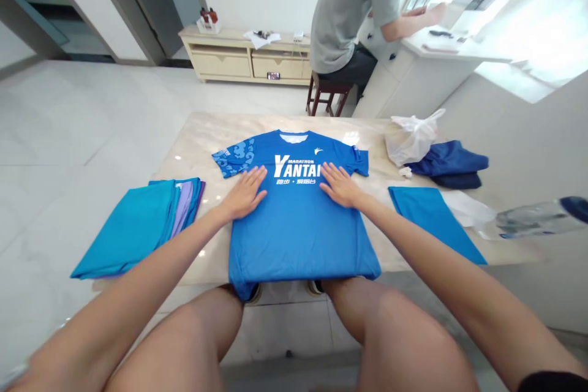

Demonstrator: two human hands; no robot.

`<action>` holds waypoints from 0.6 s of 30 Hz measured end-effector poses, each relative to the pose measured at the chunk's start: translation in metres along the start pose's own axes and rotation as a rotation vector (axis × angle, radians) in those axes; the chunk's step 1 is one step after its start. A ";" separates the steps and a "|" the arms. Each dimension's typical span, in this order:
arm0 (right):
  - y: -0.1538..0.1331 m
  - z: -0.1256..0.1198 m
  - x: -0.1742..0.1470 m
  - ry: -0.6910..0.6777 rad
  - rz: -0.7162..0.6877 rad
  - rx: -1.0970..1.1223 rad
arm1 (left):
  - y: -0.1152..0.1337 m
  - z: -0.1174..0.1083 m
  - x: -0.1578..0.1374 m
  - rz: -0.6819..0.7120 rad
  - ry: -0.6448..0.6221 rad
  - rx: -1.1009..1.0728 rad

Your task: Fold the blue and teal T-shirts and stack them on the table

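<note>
A blue T-shirt (298,226) with white "Yantai Marathon" lettering lies spread face up on the marble-look table, neckline away from me. Its hem hangs over the near edge. My left hand (245,192) rests flat on the shirt's left side, just below the patterned sleeve, fingers stretched out. On the opposite side my right hand (339,185) lies flat too, its fingertips at the end of the lettering. Neither hand grips the cloth. The sleeve at right is partly bunched.
Left on the table (195,135) is a stack of folded teal and purple clothes (133,223). To the right are a folded blue cloth (432,217), a white plastic bag (413,138), a navy cloth (452,162) and a clear bottle (537,218). Beyond, a person (353,12) sits on a stool.
</note>
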State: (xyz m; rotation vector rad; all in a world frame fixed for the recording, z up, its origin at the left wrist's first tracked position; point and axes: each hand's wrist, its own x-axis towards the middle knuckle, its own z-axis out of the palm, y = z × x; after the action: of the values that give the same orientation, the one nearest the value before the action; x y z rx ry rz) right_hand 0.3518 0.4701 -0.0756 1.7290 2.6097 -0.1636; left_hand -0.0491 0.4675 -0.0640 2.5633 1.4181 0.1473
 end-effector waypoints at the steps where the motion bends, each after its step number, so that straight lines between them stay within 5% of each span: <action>1: -0.009 0.004 -0.030 -0.024 -0.010 0.015 | 0.009 0.003 -0.028 0.026 -0.055 0.003; 5: -0.030 0.033 -0.141 0.023 0.159 0.055 | 0.031 0.019 -0.125 -0.121 -0.050 0.047; 8: -0.035 0.048 -0.192 0.060 0.243 0.049 | 0.040 0.024 -0.161 -0.229 -0.014 0.076; 18: -0.048 0.044 -0.194 0.082 0.331 0.023 | 0.053 0.010 -0.168 -0.256 0.012 0.057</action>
State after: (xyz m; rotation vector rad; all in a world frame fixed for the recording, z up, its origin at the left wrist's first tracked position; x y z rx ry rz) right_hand 0.3816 0.2695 -0.1036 2.1843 2.3327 -0.1214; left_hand -0.0934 0.2963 -0.0593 2.3990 1.7614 0.0826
